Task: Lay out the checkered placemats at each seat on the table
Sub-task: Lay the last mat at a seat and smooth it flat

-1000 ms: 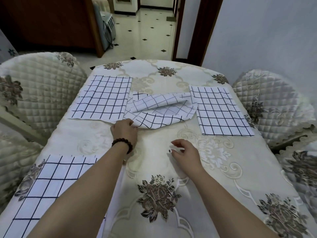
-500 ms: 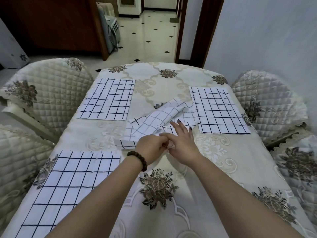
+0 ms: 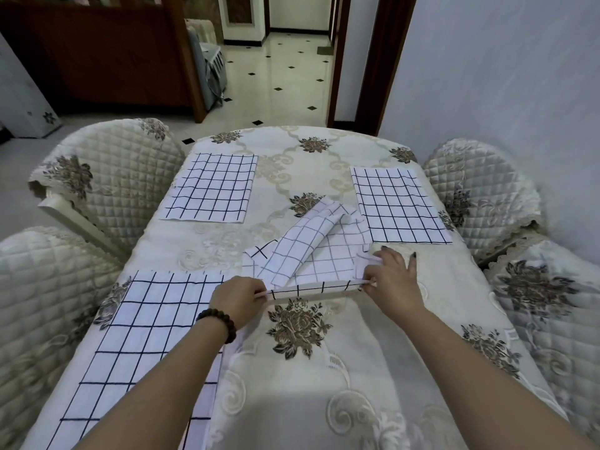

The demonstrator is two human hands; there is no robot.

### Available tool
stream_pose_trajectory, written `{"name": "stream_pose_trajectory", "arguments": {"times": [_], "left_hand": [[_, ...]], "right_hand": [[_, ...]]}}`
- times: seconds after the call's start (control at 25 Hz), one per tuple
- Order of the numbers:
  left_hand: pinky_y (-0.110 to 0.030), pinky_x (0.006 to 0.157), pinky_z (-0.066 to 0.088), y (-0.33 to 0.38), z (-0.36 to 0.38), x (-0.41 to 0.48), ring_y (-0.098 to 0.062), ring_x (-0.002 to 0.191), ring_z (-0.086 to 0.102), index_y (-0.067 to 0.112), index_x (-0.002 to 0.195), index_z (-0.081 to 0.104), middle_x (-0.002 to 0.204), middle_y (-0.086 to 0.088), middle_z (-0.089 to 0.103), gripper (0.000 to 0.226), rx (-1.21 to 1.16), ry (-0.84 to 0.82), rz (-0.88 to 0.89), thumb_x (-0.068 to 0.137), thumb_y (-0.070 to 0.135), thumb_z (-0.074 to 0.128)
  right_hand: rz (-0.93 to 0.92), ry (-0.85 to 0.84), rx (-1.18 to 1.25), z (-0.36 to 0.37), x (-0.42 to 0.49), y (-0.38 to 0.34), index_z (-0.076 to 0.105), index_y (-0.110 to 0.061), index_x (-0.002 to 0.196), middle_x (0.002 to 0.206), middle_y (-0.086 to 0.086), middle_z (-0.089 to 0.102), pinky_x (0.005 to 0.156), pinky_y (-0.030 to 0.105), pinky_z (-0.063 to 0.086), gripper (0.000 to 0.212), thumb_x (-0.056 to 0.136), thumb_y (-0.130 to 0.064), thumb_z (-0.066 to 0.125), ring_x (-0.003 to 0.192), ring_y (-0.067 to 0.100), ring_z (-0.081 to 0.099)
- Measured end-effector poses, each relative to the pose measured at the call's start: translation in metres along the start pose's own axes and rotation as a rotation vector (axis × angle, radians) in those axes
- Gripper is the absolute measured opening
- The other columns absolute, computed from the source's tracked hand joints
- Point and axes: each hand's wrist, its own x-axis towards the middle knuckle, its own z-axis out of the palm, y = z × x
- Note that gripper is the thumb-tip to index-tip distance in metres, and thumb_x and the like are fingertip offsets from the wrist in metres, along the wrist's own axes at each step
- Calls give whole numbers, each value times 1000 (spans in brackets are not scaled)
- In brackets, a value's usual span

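A crumpled checkered placemat point(image 3: 311, 251) lies folded over itself at the middle right of the table point(image 3: 311, 401). My left hand point(image 3: 238, 298) pinches the left end of its near edge. My right hand point(image 3: 391, 277) pinches the right end, and the edge is stretched taut between them just above the cloth. Three other checkered placemats lie flat: one at the far left point(image 3: 212, 188), one at the far right point(image 3: 399, 204) and one at the near left point(image 3: 139, 345), partly under my left forearm.
Quilted cream chairs stand around the table: two on the left point(image 3: 107, 177) point(image 3: 42, 303) and two on the right point(image 3: 480, 190) point(image 3: 558, 303). A floral cream tablecloth covers the table. Beyond it are a tiled floor and a doorway.
The crumpled placemat was dragged from between the two far mats toward me and to the right. My hands came together on its near edge, then spread apart, pulling that edge taut.
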Motion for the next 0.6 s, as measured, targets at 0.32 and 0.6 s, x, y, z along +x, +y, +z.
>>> {"name": "stream_pose_trajectory", "arguments": {"times": [0.32,0.6], "left_hand": [[-18,65,48,-13,-41,-25,-15,80,65,9,80,74,82,-5,72,8,-884,221,-215,77,3,70],[-34,81,55,4,-108,4,-24,91,68,13,83,71,93,-9,73,9,-1157,330,-251,82,21,70]], "right_hand": [[182,56,412,-14,-26,29,70,-20,81,127,1,56,110,51,25,7,78,-14,72,135,23,35],[295,199,1184,-83,-1,8,65,-9,82,66,-6,62,52,9,37,5,83,-4,66,55,-2,50]]}}
